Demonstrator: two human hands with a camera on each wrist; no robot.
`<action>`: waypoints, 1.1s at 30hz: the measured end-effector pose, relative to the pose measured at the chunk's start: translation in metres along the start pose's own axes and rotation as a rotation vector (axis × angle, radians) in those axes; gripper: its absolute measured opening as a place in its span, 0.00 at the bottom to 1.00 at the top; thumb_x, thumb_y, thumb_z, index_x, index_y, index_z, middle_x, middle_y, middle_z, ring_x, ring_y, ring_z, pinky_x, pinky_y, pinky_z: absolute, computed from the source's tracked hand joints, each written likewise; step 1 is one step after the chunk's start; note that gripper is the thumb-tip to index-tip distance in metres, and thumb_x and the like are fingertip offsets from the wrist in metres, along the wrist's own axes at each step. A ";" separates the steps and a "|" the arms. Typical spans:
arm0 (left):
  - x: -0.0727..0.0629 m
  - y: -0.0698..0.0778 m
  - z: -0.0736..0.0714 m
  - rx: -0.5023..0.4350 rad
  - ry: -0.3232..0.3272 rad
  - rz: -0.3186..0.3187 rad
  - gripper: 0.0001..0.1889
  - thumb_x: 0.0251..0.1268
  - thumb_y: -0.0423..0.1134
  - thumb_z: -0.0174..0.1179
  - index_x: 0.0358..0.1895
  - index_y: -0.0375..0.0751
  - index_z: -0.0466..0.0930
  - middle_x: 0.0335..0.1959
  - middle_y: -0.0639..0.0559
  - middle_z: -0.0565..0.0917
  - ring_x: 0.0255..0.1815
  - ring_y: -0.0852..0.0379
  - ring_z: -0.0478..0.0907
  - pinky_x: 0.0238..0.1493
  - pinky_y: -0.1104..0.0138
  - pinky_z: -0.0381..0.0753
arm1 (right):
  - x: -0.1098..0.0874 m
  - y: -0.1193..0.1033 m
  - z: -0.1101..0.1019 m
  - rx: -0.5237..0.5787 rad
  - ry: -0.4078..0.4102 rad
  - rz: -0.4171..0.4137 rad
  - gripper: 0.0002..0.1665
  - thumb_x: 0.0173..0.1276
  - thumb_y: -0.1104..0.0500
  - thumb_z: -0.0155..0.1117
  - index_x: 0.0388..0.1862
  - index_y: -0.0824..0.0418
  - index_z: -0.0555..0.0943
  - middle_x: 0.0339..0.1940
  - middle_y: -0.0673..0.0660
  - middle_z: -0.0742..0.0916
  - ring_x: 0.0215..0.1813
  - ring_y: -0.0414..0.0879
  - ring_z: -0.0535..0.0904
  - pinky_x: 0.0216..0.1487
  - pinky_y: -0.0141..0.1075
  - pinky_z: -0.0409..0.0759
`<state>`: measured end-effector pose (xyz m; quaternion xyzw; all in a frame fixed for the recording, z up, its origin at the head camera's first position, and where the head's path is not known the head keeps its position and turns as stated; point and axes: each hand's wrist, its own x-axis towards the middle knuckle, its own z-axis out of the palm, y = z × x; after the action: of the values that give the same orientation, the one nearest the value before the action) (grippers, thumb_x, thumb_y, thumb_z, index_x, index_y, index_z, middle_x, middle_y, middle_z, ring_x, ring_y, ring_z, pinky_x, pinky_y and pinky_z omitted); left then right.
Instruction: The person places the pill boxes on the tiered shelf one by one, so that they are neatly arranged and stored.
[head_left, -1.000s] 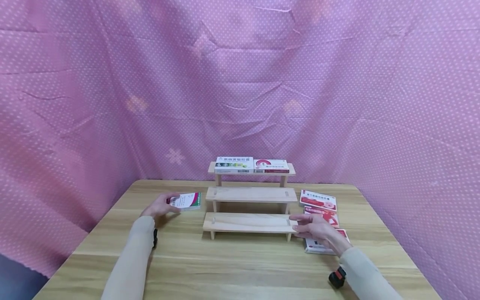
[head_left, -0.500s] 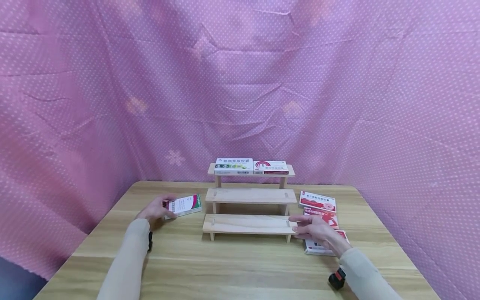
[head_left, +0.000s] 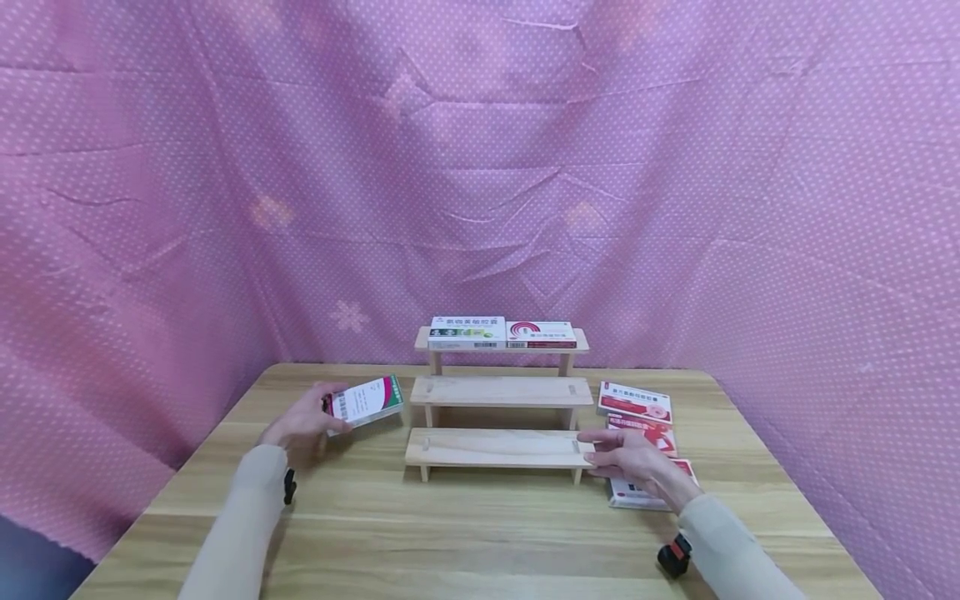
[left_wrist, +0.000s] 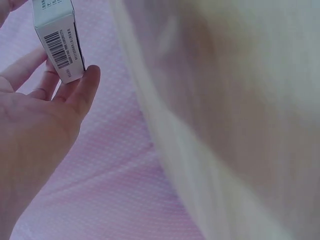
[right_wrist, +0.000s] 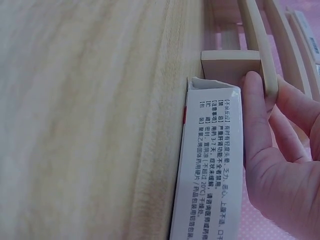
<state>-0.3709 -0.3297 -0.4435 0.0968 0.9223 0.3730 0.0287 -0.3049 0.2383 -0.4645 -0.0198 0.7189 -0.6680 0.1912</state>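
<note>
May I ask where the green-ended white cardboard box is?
In the head view, the box is in the left hand, left of the tiered wooden stand.

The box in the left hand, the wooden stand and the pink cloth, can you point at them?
Held box (head_left: 365, 401): head view, on its white printed face.
Wooden stand (head_left: 502, 390): head view, on its middle shelf.
Pink cloth (head_left: 480, 183): head view, on its middle.

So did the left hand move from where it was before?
Yes. In the head view, the left hand has shifted a little to the left, farther from the wooden rack.
</note>
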 end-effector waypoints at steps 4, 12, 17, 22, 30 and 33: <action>-0.006 0.010 -0.006 0.006 0.007 0.027 0.45 0.45 0.35 0.73 0.71 0.35 0.63 0.64 0.34 0.68 0.50 0.41 0.73 0.53 0.56 0.75 | 0.000 0.000 0.000 0.011 -0.015 -0.015 0.30 0.65 0.68 0.64 0.67 0.71 0.71 0.52 0.61 0.79 0.45 0.45 0.84 0.54 0.41 0.85; -0.014 0.024 -0.018 0.025 -0.003 0.056 0.44 0.46 0.37 0.74 0.71 0.38 0.64 0.60 0.37 0.73 0.56 0.43 0.71 0.54 0.61 0.72 | -0.001 0.002 0.000 0.002 -0.014 -0.010 0.31 0.65 0.67 0.64 0.67 0.70 0.70 0.55 0.63 0.79 0.45 0.45 0.84 0.54 0.41 0.85; -0.019 0.028 -0.022 0.025 -0.005 0.091 0.45 0.47 0.41 0.74 0.72 0.41 0.62 0.61 0.39 0.73 0.57 0.44 0.71 0.55 0.60 0.71 | 0.001 0.003 0.000 -0.004 -0.002 0.002 0.30 0.66 0.67 0.64 0.67 0.69 0.71 0.62 0.66 0.77 0.46 0.46 0.84 0.55 0.42 0.85; -0.020 0.036 -0.023 -0.030 -0.020 0.175 0.44 0.48 0.41 0.75 0.71 0.41 0.64 0.58 0.41 0.74 0.54 0.47 0.72 0.52 0.66 0.73 | 0.001 0.002 0.000 0.002 0.006 0.007 0.30 0.65 0.67 0.65 0.66 0.69 0.72 0.62 0.67 0.78 0.47 0.47 0.84 0.55 0.43 0.85; -0.018 0.059 -0.018 -0.032 -0.032 0.217 0.43 0.47 0.40 0.76 0.69 0.40 0.67 0.55 0.42 0.74 0.53 0.48 0.71 0.53 0.62 0.74 | 0.001 0.000 0.000 0.011 -0.001 -0.001 0.30 0.65 0.67 0.65 0.66 0.70 0.72 0.61 0.66 0.78 0.46 0.46 0.84 0.55 0.43 0.85; -0.016 0.067 -0.016 -0.034 -0.036 0.226 0.42 0.45 0.40 0.76 0.68 0.39 0.69 0.54 0.42 0.74 0.52 0.49 0.71 0.51 0.64 0.74 | 0.001 -0.001 0.000 0.009 0.005 0.005 0.31 0.65 0.67 0.65 0.67 0.69 0.71 0.65 0.68 0.75 0.47 0.47 0.84 0.55 0.43 0.84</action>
<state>-0.3469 -0.2965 -0.3857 0.2065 0.8985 0.3875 0.0047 -0.3059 0.2378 -0.4634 -0.0156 0.7162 -0.6710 0.1911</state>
